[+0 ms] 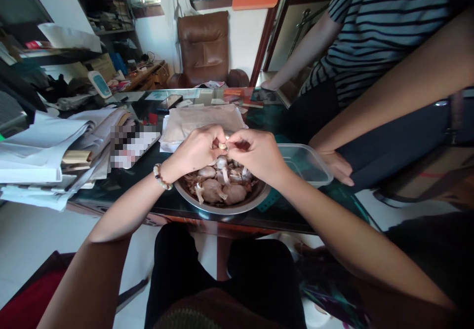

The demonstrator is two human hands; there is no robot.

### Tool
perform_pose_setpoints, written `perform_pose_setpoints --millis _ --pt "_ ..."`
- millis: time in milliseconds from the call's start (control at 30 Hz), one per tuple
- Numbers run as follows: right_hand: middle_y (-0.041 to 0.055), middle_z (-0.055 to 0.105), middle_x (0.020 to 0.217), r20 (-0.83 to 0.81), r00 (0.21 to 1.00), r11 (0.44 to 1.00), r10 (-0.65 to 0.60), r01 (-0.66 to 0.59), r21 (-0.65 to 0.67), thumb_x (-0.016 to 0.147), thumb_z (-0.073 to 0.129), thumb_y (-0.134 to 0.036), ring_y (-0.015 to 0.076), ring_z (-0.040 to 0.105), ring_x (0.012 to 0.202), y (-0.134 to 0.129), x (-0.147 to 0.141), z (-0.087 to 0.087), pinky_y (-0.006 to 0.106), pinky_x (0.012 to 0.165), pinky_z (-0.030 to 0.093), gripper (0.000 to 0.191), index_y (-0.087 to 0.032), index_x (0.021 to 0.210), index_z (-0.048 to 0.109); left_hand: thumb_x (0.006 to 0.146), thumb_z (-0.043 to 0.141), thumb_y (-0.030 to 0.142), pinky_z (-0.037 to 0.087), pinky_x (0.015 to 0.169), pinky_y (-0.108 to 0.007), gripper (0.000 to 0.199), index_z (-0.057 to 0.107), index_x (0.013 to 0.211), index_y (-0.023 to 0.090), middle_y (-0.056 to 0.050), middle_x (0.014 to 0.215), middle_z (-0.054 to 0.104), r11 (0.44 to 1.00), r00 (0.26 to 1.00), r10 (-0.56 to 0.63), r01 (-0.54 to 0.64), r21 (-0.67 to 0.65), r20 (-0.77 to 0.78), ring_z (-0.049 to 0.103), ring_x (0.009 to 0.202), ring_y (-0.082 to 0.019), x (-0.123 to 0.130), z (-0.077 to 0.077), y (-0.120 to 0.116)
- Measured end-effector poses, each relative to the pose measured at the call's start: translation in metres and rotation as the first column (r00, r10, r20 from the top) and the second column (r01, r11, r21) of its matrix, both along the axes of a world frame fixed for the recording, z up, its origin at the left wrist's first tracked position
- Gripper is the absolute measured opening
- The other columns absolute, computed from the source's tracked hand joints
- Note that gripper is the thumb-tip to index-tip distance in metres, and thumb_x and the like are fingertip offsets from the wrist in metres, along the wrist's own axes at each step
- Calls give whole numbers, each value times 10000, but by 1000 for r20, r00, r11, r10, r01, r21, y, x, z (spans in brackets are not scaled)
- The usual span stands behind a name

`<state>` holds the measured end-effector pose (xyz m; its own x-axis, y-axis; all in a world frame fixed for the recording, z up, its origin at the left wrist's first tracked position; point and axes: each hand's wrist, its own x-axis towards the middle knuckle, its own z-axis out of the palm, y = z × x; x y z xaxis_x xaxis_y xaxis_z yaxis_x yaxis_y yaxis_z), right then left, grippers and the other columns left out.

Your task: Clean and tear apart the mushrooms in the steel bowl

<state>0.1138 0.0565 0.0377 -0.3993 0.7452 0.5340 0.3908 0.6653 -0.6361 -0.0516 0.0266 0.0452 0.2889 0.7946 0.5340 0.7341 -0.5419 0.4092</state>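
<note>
A steel bowl (pixel 222 210) of garlic bulbs (pixel 212 191) stands at the desk's near edge, with loose papery skins among them. Above it, my left hand (pixel 198 146) has its thumb and fingers closed on a small pale garlic clove (pixel 222 146). My right hand (pixel 255 151) pinches at the same clove from the other side, its fingertips meeting those of the left. Part of the clove is hidden by the fingers. A beaded bracelet (pixel 162 177) circles my left wrist.
A clear plastic container (pixel 307 164) sits right of the bowl, near another person's hand (pixel 335 166) resting on the desk. Piled papers (pixel 48 146) fill the left side. Behind the bowl lie a paper stack (pixel 200 119) and a phone (pixel 170 102); a brown chair (pixel 204 48) stands beyond.
</note>
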Motion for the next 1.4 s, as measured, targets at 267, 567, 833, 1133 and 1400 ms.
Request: perform_pose_setpoints --millis 267,567,833,1133,1400 --pt "-11 612 631 -116 993 992 0 -14 -124 649 551 -234 94 517 579 6 4 -1 213 557 374 128 -149 693 636 688 711 240 449 635 -205 208 574 797 127 -18 808 643 980 949 -61 116 -162 310 576 690 -90 -3 -5 4" --pt "-1 611 625 -94 995 988 -40 25 -154 641 527 -248 114 522 591 11 11 2 230 564 380 148 -155 694 630 636 773 240 503 772 -259 281 609 821 104 -56 891 685 888 680 -149 412 -206 718 640 813 -115 -5 -10 15" --pt "-8 602 621 -121 991 989 -65 48 -139 649 538 -249 111 521 592 11 12 3 231 576 380 130 -164 689 628 659 758 213 509 772 -248 258 666 880 117 -46 873 711 868 607 -113 445 -219 786 654 792 -113 -7 -4 13" --pt "-21 617 622 55 997 996 -53 56 -64 663 549 -217 106 541 586 13 19 1 227 572 377 97 -181 674 639 678 735 202 507 773 -245 252 648 895 108 -55 896 695 908 666 -82 356 -219 742 645 805 -113 -11 -8 22" --pt "-3 684 805 150 986 995 71 -59 -82 732 549 -223 115 580 679 7 13 0 246 661 410 169 -201 835 682 799 575 172 490 780 -235 118 545 911 150 -36 884 673 980 924 -86 146 -134 373 646 849 -119 -8 -12 15"
